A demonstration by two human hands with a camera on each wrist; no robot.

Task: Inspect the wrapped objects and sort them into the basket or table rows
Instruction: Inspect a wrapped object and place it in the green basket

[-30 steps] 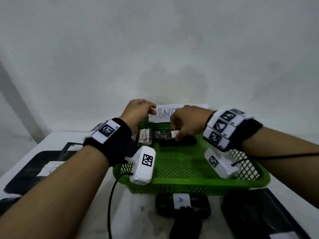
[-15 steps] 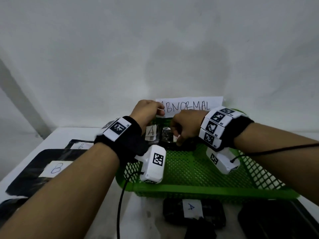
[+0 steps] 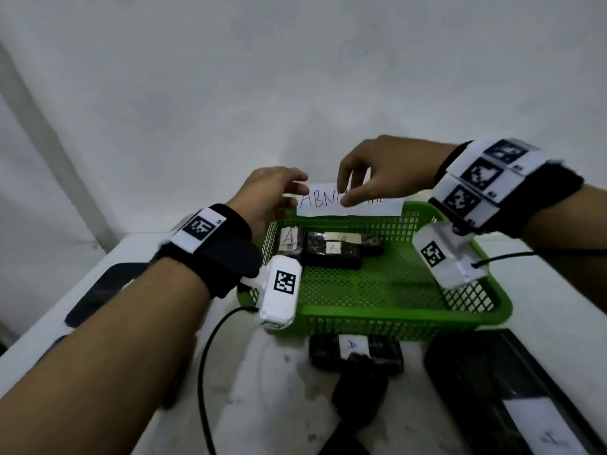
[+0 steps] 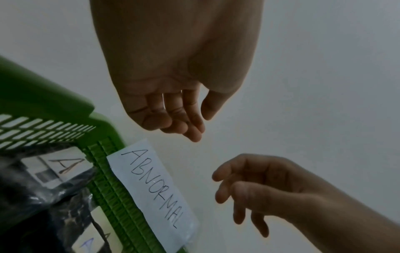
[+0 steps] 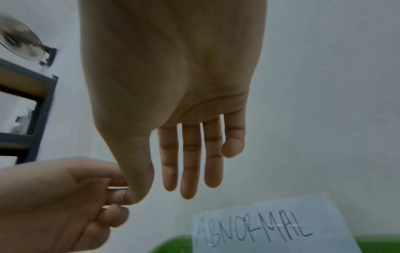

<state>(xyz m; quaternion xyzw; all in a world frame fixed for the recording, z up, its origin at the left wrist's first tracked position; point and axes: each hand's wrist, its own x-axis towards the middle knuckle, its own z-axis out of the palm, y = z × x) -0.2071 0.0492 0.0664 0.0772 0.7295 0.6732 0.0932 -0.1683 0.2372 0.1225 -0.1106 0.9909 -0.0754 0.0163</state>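
Fingers of the right hand [image 3: 387, 172] hang straight and apart, holding nothing; the left hand [image 3: 266, 198] curls loosely, empty. Glossy black wrapped objects [image 3: 331, 254] with paper "A" tags lie in the green perforated plastic basket [image 3: 394, 310]. Only the wrist views show the whole "ABNORMAL" label [image 4: 151, 193].

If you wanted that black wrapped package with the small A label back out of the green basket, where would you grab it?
Probably from above, pinching the long sides of the wrapped package: it lies flat in the green basket, whose walls block a sideways reach.
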